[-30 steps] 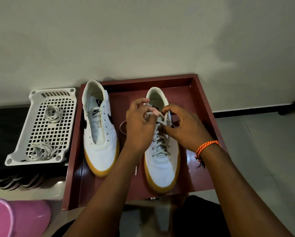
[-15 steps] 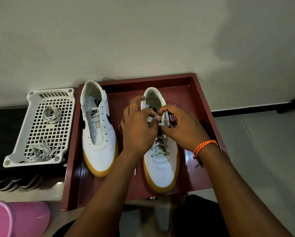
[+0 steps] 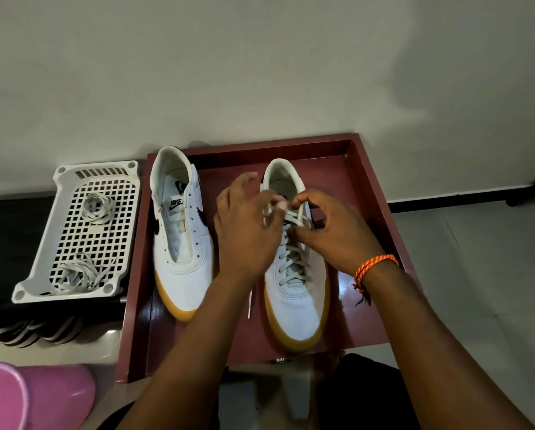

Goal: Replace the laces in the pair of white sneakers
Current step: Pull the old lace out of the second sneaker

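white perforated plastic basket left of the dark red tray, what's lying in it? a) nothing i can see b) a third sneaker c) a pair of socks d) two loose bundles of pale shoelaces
d: the white perforated plastic basket holds two loose bundles of pale shoelaces, one coiled near its far end and one tangled near its close end; no sock or sneaker lies in it.

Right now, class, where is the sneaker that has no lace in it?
In the head view, the unlaced sneaker lies at the left side of the red tray, between the white basket and the laced sneaker.
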The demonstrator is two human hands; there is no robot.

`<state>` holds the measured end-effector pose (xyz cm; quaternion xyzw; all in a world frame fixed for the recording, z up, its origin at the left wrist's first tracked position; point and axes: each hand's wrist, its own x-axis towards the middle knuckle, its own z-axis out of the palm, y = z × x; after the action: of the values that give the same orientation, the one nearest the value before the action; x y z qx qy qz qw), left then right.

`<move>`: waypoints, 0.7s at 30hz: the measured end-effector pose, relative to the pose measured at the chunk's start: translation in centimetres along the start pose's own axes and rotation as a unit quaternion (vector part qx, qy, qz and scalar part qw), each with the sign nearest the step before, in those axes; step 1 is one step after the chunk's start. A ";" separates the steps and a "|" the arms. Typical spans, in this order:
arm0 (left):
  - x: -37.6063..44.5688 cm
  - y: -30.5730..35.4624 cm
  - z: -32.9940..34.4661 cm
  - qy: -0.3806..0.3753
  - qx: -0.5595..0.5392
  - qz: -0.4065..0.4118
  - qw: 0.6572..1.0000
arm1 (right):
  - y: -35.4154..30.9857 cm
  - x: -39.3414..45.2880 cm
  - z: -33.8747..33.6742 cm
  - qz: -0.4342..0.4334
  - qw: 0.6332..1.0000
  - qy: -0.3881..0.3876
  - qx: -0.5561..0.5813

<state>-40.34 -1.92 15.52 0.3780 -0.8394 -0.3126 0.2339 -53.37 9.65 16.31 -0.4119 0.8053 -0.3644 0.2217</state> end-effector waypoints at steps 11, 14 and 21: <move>0.0 0.3 0.8 -0.018 -0.105 -0.038 0.994 | -0.1 0.1 0.0 0.003 1.000 0.004 0.002; 0.4 0.4 0.5 0.013 -0.276 -0.111 0.955 | -0.2 0.1 0.0 0.012 1.000 0.003 0.009; 0.7 1.4 -1.1 0.072 -0.513 -0.196 0.832 | -0.2 0.0 -0.2 0.016 1.000 -0.003 0.016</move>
<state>-40.75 -2.13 17.36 0.3816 -0.4472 -0.7098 0.3881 -53.39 9.62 16.58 -0.3962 0.8054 -0.3720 0.2366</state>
